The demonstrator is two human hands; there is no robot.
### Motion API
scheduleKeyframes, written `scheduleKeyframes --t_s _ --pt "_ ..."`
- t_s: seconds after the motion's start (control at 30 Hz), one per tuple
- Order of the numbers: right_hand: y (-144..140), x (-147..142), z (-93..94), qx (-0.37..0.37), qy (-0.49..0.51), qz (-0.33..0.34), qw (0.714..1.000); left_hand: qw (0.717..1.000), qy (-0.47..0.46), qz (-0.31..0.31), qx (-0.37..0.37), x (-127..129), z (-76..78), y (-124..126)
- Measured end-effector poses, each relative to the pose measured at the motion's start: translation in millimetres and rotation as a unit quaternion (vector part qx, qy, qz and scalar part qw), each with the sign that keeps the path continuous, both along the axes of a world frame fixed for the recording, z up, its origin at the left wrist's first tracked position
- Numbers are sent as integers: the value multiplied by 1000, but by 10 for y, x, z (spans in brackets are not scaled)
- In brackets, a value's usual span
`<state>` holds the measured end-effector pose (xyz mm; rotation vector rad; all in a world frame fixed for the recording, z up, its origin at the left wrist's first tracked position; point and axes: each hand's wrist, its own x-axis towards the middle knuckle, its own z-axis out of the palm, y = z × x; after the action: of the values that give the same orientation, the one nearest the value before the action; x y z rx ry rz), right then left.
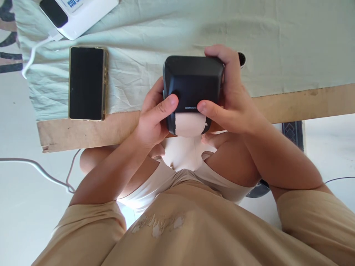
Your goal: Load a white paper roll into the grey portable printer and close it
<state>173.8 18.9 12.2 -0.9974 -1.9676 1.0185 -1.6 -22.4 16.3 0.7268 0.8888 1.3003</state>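
Note:
A black, boxy label printer (192,79) marked NIIMBOT is held in both hands over the table's front edge. My left hand (154,118) grips its left side, thumb pressed on the front face. My right hand (230,99) wraps its right side and top, thumb resting near the logo. A roll of pale paper (188,125) shows in the printer's lower opening, between my thumbs. My lap and beige shirt lie below.
A smartphone (86,83) with a dark screen lies face up on the pale green cloth (277,44) to the left. A white device (79,14) with a cable sits at the far left. The wooden table edge (305,101) runs across; white floor with cables lies below.

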Motion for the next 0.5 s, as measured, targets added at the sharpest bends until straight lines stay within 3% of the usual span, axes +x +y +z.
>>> scheduleKeyframes --t_s 0.1,0.27,0.4,0.5 --pt "21 -33 -77 -45 65 45 996 1000 7 -3 -20 -4 24 11" --pt "58 -62 -86 -92 80 33 992 994 20 -79 -67 -132 48 65" --pt "73 -64 -103 -114 105 56 986 996 14 -74 -38 -159 5 65" --pt "70 -62 -123 -92 125 72 985 993 -12 -112 -14 -133 -37 65"
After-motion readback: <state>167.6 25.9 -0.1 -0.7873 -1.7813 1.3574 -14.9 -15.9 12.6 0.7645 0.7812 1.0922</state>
